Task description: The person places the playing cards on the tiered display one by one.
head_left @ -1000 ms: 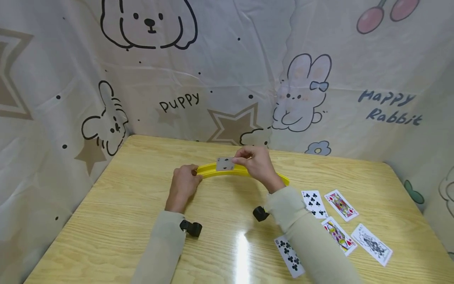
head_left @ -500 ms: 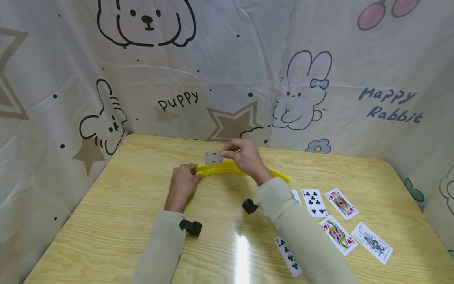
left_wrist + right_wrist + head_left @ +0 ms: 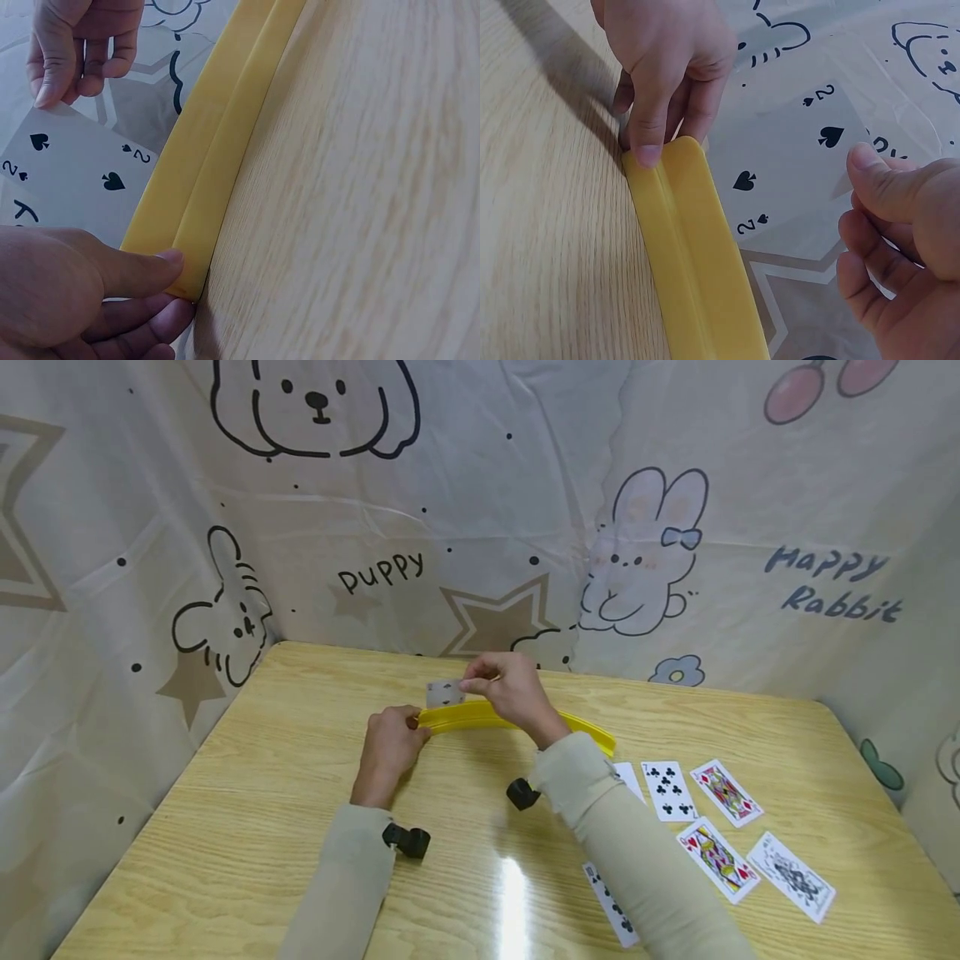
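A curved yellow card holder [image 3: 468, 713] lies on the table's far half. Its left end is gripped by my left hand [image 3: 388, 745], thumb on the front face in the left wrist view and fingers beneath. My right hand [image 3: 516, 695] pinches one end of a two of spades playing card [image 3: 442, 694] between thumb and fingers. In the head view that card appears just above the holder's back edge, near the left end. The right wrist view shows the card [image 3: 787, 169] beside the holder [image 3: 697, 262]; whether its lower edge sits in the slot I cannot tell.
Face-up cards lie at the right: a seven of clubs [image 3: 667, 792], a red-suit face card [image 3: 726, 792], a queen of hearts [image 3: 717, 860] and a joker [image 3: 791, 877]. A clubs card [image 3: 611, 906] and a white card [image 3: 628, 779] are partly under my right sleeve. A printed curtain [image 3: 480, 527] hangs behind.
My right hand has carried the two of spades leftward and up, from in front of the holder to over its back edge. The left hand keeps its grip on the holder's end.
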A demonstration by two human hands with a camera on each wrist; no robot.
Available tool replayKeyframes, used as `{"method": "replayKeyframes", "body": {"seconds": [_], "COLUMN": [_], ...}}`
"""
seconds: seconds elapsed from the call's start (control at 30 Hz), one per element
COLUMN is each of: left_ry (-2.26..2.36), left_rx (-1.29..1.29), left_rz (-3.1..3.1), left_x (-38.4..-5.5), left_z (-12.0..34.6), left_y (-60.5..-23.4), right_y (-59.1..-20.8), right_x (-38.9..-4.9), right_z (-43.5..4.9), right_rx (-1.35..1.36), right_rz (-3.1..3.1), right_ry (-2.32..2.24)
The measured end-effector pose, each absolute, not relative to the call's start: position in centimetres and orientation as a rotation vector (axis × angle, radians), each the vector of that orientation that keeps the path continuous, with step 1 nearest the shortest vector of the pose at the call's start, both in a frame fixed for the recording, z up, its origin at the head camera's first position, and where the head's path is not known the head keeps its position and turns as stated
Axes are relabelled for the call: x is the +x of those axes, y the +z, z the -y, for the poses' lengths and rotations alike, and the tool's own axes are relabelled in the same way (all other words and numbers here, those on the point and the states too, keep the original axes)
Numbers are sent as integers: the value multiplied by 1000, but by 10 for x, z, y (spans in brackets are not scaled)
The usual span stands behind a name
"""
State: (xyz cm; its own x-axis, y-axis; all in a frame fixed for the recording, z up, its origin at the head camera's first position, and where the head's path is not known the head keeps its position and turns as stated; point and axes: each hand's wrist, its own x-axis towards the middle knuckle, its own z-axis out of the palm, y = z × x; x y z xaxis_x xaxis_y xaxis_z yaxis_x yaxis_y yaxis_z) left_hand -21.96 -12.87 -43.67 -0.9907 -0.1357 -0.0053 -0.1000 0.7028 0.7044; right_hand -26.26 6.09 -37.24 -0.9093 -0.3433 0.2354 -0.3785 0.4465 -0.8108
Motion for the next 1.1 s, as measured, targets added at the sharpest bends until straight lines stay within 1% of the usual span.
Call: {"method": "replayKeyframes", "body": {"seconds": [0.4, 1.1], "left_ry": [-1164, -1169], "left_rx": [182, 230], "left_rz": [2866, 2883], "left_x": [-221, -219], "left_z": [130, 127], "left_y": [-437, -434], "right_y": [-372, -379], "right_x": [-265, -271], "right_z": [-61, -62], "right_rx": [663, 626], "right_rz": [2663, 2744], "right_ry": [1479, 1418]}}
